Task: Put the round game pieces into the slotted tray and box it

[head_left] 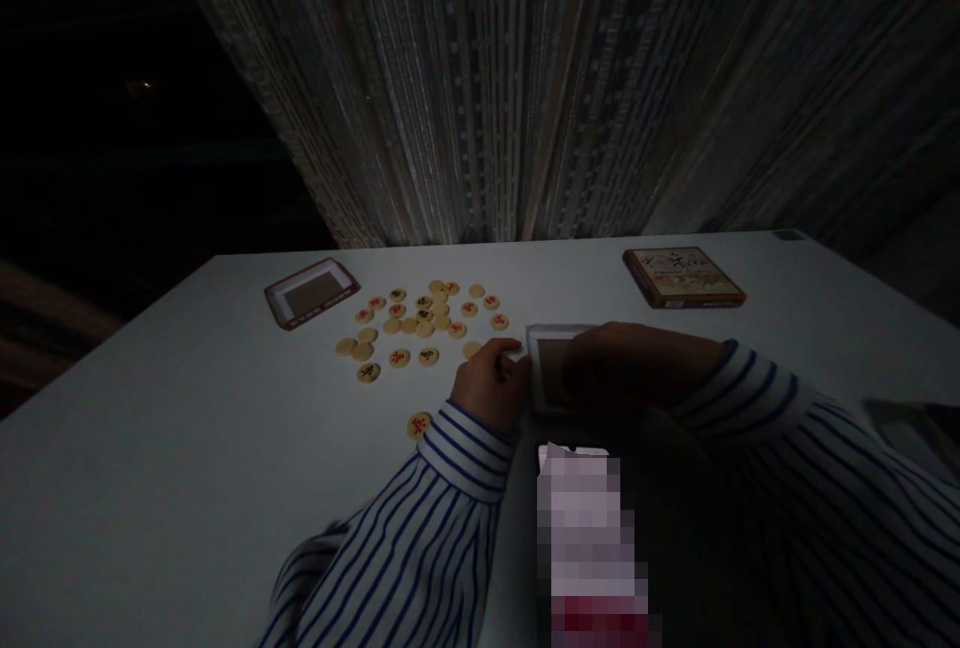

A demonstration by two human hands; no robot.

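Observation:
My left hand (489, 386) is curled at the left edge of a small white-rimmed box tray (546, 340) on the white table (187, 448), fingers pinched against its rim. From the right, my right hand (637, 363) lies over the same tray and covers most of it, its fingers bent round it. Both sleeves are striped white and blue. Just left of the tray lies a scatter of several round tan game pieces (424, 321) marked red or black. One piece (418, 425) sits alone beside my left cuff.
A second white-rimmed tray (311, 293) lies at the back left. A brown printed box lid (682, 276) lies at the back right. A striped curtain (525, 78) hangs behind the table. The room is dim. A blurred patch sits at the bottom centre.

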